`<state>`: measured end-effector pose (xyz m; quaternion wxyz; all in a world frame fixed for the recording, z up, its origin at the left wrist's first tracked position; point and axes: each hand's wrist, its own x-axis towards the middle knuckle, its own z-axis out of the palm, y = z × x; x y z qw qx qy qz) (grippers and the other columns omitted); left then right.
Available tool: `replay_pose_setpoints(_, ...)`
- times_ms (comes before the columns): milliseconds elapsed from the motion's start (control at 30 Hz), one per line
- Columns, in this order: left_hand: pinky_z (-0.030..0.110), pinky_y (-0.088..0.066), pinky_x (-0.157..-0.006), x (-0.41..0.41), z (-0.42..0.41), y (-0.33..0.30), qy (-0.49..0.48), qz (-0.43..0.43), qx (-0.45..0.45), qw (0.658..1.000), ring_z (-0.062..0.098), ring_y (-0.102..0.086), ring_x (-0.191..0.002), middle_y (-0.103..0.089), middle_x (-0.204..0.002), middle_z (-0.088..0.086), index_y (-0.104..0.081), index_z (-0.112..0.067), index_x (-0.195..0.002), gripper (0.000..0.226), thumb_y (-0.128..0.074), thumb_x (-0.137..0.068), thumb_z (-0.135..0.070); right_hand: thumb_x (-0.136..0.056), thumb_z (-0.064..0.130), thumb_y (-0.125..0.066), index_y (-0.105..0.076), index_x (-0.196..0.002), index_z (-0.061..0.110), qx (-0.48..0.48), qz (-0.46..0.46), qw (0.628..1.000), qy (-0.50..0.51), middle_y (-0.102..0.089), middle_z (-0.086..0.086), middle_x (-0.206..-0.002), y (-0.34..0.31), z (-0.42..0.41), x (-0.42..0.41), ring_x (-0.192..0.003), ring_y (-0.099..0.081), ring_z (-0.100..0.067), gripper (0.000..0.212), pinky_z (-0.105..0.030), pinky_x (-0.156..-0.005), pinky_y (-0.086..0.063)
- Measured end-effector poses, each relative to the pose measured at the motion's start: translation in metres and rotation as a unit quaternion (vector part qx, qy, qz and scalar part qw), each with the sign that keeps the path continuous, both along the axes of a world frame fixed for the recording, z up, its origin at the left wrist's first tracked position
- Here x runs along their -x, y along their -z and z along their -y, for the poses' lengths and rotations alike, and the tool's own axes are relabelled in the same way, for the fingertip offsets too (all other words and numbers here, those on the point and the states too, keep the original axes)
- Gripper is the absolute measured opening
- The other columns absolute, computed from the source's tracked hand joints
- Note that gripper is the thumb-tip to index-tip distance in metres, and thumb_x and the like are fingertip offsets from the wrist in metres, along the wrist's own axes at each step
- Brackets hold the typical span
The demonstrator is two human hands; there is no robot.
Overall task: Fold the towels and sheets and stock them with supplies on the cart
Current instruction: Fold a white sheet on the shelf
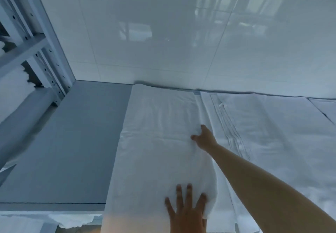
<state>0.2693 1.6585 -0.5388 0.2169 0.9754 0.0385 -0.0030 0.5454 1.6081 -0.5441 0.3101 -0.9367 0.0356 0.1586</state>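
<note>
- Grey bench [69, 142] runs up to a glossy white tiled wall [163, 33]; both carry a bluish cast.
- One long folded white towel [156, 142] lies on the bench, running from the near edge away to the wall. It is the landmark for every place below.
- Left hand [187, 209]: flat on the near end of the towel, palm down, fingers straight and spread apart, pressing the cloth. It grips nothing.
- Right hand [204, 138]: reaches across from the right on a bare forearm to the right edge of the towel, about halfway along it. Its thumb and fingers close on the cloth there, pinching a fold at the edge.
- Right of the towel and touching it, one flat white sheet [254, 132] is spread on the bench, with a band of parallel stitched lines running along it.
- Far right of the towel, near the wall, the corner of one more flat white piece [325, 105] shows. I cannot tell what it is.
- Left of the towel, past the bare bench, one metal shelf rack [36, 51] stands against the wall, with white linen [12, 87] stacked on its shelves.
- Below the near bench edge, left of the towel, more crumpled white cloth [72, 220] shows.
</note>
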Motion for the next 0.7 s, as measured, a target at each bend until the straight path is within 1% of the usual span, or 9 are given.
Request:
replay_pose_setpoints(33,0.052,0.005,-0.123,0.002,0.0,0.012,-0.008,-0.003,-0.01,1.0,0.031,-0.075,-0.102,-0.077,-0.114,0.001,-0.081,-0.047,-0.089,0.075,-0.093,-0.016,-0.054,-0.096,0.025,-0.07,-0.037,-0.153,0.01,0.007,0.014,1.0,0.001,-0.056,-0.016,-0.144,0.009,0.0,0.004,-0.13,-0.055,-0.035,0.067,-0.038,-0.103,-0.045)
replay_pose_setpoints(133,0.053,0.006,-0.122,0.0,-0.005,0.029,-0.001,-0.024,-0.009,1.0,0.033,-0.071,-0.112,-0.075,-0.121,0.003,-0.08,-0.048,-0.098,0.083,-0.092,-0.016,-0.053,-0.096,0.021,-0.067,-0.036,-0.152,0.013,0.037,0.053,0.998,-0.008,-0.062,-0.017,-0.136,0.018,-0.009,0.005,-0.125,-0.059,-0.038,0.064,-0.039,-0.098,-0.047)
replay_pose_setpoints(300,0.049,0.007,-0.123,-0.003,-0.033,0.037,0.019,-0.008,0.009,1.0,0.024,-0.037,-0.135,-0.074,-0.124,0.0,-0.079,-0.048,-0.101,0.09,-0.094,-0.013,-0.048,-0.094,0.017,-0.065,-0.04,-0.147,0.013,0.04,0.051,0.998,-0.01,-0.065,-0.017,-0.127,0.011,-0.037,0.006,-0.119,-0.061,-0.038,0.058,-0.037,-0.093,-0.049)
replay_pose_setpoints(433,0.047,-0.012,-0.116,0.012,-0.081,0.042,0.0,-0.002,0.004,1.0,0.021,-0.045,-0.128,-0.073,-0.126,-0.002,-0.078,-0.049,-0.103,0.092,-0.097,-0.014,-0.045,-0.096,0.017,-0.062,-0.037,-0.15,0.014,0.032,0.05,0.998,-0.018,-0.064,-0.016,-0.131,0.013,-0.079,0.021,-0.122,-0.06,-0.037,0.059,-0.037,-0.097,-0.048)
replay_pose_setpoints(533,0.042,-0.003,-0.118,0.03,-0.128,0.044,-0.003,-0.001,-0.009,1.0,0.021,-0.037,-0.139,-0.072,-0.128,-0.003,-0.078,-0.049,-0.106,0.091,-0.1,-0.017,-0.043,-0.096,0.016,-0.062,-0.037,-0.151,0.013,0.007,0.047,0.999,-0.024,-0.063,-0.016,-0.134,0.016,-0.123,0.036,-0.125,-0.059,-0.037,0.06,-0.038,-0.1,-0.047)
replay_pose_setpoints(600,0.04,0.005,-0.122,0.042,-0.159,0.045,-0.018,0.007,-0.03,0.999,0.015,-0.015,-0.152,-0.072,-0.129,-0.003,-0.078,-0.048,-0.108,0.092,-0.1,-0.019,-0.041,-0.096,0.018,-0.062,-0.037,-0.151,0.014,-0.015,0.042,0.999,-0.025,-0.062,-0.015,-0.136,0.017,-0.152,0.047,-0.126,-0.058,-0.036,0.061,-0.038,-0.101,-0.046)
replay_pose_setpoints(633,0.04,0.002,-0.123,0.048,-0.173,0.047,-0.03,0.019,-0.038,0.999,0.01,-0.007,-0.156,-0.071,-0.129,-0.002,-0.078,-0.046,-0.109,0.092,-0.101,-0.02,-0.04,-0.097,0.019,-0.061,-0.038,-0.151,0.014,-0.026,0.04,0.999,-0.022,-0.062,-0.015,-0.136,0.016,-0.165,0.05,-0.126,-0.058,-0.036,0.059,-0.037,-0.1,-0.047)
replay_pose_setpoints(667,0.044,-0.007,-0.122,0.052,-0.184,0.044,-0.033,0.006,-0.026,0.999,0.005,-0.01,-0.156,-0.069,-0.132,-0.001,-0.079,-0.044,-0.11,0.093,-0.102,-0.021,-0.038,-0.098,0.021,-0.06,-0.04,-0.15,0.014,-0.039,0.038,0.998,-0.015,-0.062,-0.015,-0.137,0.014,-0.175,0.052,-0.126,-0.058,-0.036,0.057,-0.037,-0.099,-0.047)
replay_pose_setpoints(700,0.05,-0.023,-0.118,0.055,-0.192,0.036,-0.038,-0.009,-0.014,0.999,0.004,-0.025,-0.152,-0.063,-0.138,0.0,-0.077,-0.043,-0.115,0.095,-0.103,-0.024,-0.038,-0.1,0.021,-0.058,-0.042,-0.15,0.014,-0.056,0.039,0.998,-0.004,-0.061,-0.015,-0.138,0.011,-0.183,0.053,-0.127,-0.058,-0.036,0.053,-0.035,-0.098,-0.047)
